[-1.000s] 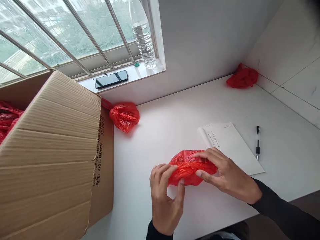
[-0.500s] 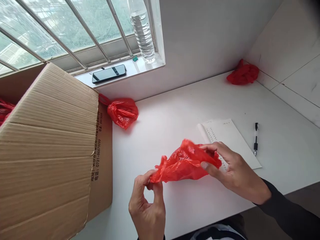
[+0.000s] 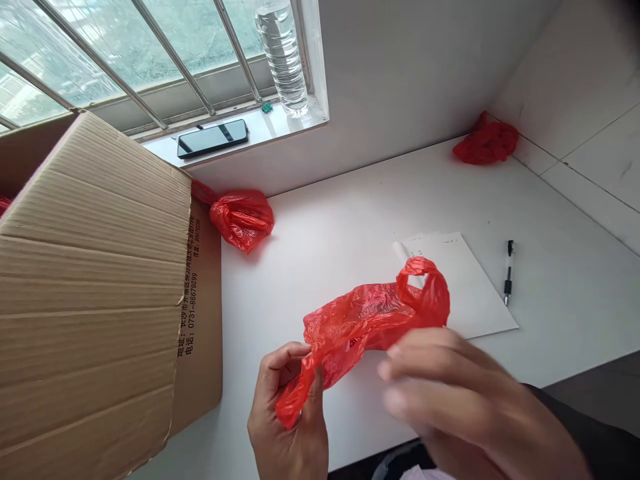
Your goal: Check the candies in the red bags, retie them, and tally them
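Observation:
A thin red plastic bag (image 3: pixel 345 317) is held above the white table, crumpled lengthwise, with one handle loop standing up at its right end. My left hand (image 3: pixel 293 413) pinches the bag's left end between thumb and fingers, and a strip of it hangs over the palm. In front of the bag's right part, nearer the camera, my right hand (image 3: pixel 460 393) is blurred by motion. Its fingers look stretched out with nothing visible in them. Whether its fingertips touch the bag cannot be made out.
A cardboard box (image 3: pixel 90 287) with red plastic inside fills the left. Red bags lie by the box (image 3: pixel 243 220) and in the far corner (image 3: pixel 486 141). A notebook (image 3: pixel 473 287) and pen (image 3: pixel 509 273) lie right. The windowsill holds a phone (image 3: pixel 213 139) and water bottle (image 3: pixel 284 60).
My right hand has let go of the bag's right end and moved down, toward the camera. A handle loop now stands up there. More of the bag's left end lies in my left hand.

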### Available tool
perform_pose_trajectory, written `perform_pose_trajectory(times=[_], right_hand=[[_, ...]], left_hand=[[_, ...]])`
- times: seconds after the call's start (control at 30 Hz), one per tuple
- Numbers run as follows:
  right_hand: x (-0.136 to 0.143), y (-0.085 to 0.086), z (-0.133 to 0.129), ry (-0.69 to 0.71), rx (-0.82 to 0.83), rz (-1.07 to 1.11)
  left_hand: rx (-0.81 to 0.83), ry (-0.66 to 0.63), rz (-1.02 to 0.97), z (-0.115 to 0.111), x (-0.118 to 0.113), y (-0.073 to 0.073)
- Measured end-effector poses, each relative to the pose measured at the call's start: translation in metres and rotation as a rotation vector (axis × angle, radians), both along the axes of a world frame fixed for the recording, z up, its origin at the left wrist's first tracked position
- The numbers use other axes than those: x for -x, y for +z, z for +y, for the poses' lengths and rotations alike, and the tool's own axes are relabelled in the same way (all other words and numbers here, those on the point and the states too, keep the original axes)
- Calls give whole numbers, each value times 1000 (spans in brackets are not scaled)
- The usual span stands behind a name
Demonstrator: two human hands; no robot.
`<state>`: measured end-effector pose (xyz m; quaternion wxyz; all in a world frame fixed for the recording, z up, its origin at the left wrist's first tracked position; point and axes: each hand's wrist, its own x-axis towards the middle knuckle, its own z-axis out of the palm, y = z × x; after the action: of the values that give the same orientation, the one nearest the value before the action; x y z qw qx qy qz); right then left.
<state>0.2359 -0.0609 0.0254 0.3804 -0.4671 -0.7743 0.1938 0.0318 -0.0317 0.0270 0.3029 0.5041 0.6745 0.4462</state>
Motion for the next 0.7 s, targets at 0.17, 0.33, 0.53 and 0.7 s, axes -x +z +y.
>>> perform_pose_trajectory(times=[0.17,0.33,0.53,0.7], right_hand=[[16,-18,23,39,58,-276],[7,-16,17,-70,67,-425],[0,-13,12,-45,204,-512],[-4,-28,19,-75,364,-653]], left_hand=[[-85,16,-9,1,1,-2],[-82,-86,-285,2,9,-2],[20,-245,-449,4,7,3],[-3,-247,-498,3,-4,8]])
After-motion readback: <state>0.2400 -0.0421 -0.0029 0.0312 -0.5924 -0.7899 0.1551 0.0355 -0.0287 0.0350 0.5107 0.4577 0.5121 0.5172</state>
